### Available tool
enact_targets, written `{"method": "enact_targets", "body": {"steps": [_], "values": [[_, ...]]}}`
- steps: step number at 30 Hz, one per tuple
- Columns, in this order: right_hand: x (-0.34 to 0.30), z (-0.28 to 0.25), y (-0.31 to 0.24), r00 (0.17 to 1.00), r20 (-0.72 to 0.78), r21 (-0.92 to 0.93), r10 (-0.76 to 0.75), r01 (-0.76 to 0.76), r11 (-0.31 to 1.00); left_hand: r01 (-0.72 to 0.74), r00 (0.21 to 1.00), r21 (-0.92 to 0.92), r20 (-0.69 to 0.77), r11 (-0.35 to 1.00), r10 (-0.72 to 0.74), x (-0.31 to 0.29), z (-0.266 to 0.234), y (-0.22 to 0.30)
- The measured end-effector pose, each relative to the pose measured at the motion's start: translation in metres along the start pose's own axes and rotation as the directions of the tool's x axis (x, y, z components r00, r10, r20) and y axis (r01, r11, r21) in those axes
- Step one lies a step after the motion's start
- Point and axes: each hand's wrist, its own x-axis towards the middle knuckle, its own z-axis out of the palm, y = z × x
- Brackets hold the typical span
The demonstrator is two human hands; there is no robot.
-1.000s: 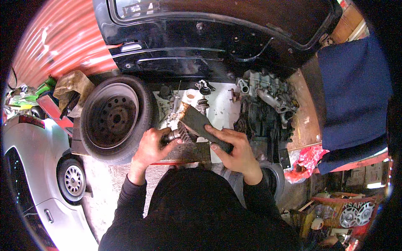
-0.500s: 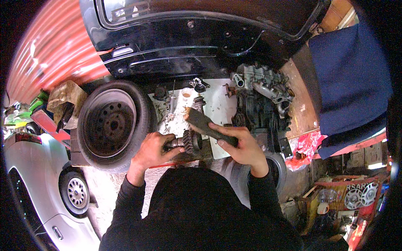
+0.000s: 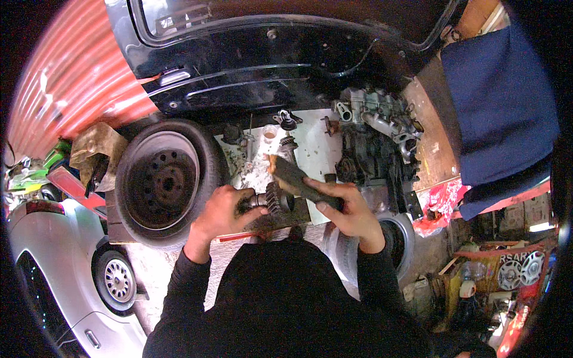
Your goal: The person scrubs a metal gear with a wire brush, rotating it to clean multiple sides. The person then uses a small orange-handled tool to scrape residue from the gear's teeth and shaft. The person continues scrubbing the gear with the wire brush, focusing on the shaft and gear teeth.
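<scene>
My left hand (image 3: 222,210) grips a greasy metal gear shaft (image 3: 271,200) by one end, its toothed gear pointing right. My right hand (image 3: 346,210) holds a dark flat brush (image 3: 296,178) whose pale tip rests just above the gear. Both hands work over a white sheet (image 3: 310,149) spread on the ground, with small metal parts scattered on it. My black sleeves come in from the lower edge.
A bare steel wheel with tyre (image 3: 164,182) stands left of my hands. An engine block (image 3: 376,143) sits at the right. A black car body (image 3: 268,53) is ahead, a silver car (image 3: 65,268) at lower left, a blue cloth (image 3: 501,101) at right.
The view has shifted slightly. The brush has swung down closer to the gear, and my left hand has turned the shaft more level.
</scene>
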Motion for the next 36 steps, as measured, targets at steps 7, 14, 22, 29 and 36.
{"method": "enact_targets", "body": {"steps": [7,14,22,29,36], "values": [[0.004,-0.016,0.013,0.979,0.000,-0.069,-0.202,0.202,0.977,-0.029,0.996,-0.013,-0.081,0.999,0.028,0.012,0.007,0.006],[0.009,-0.039,0.020,0.961,0.073,-0.060,-0.266,0.271,0.961,0.028,0.999,-0.037,-0.021,0.999,-0.029,0.024,0.005,0.024],[0.013,-0.056,0.021,0.971,0.132,-0.064,-0.198,0.207,0.976,0.032,0.997,-0.096,-0.066,0.995,-0.038,0.025,0.023,0.016],[0.017,-0.065,0.040,0.948,0.137,0.017,-0.287,0.288,0.958,0.087,0.996,-0.124,0.022,0.988,-0.085,0.034,0.015,0.032],[0.018,-0.073,0.046,0.930,0.209,0.024,-0.301,0.303,0.953,0.216,0.976,-0.290,0.070,0.932,-0.205,0.030,0.030,0.030]]}}
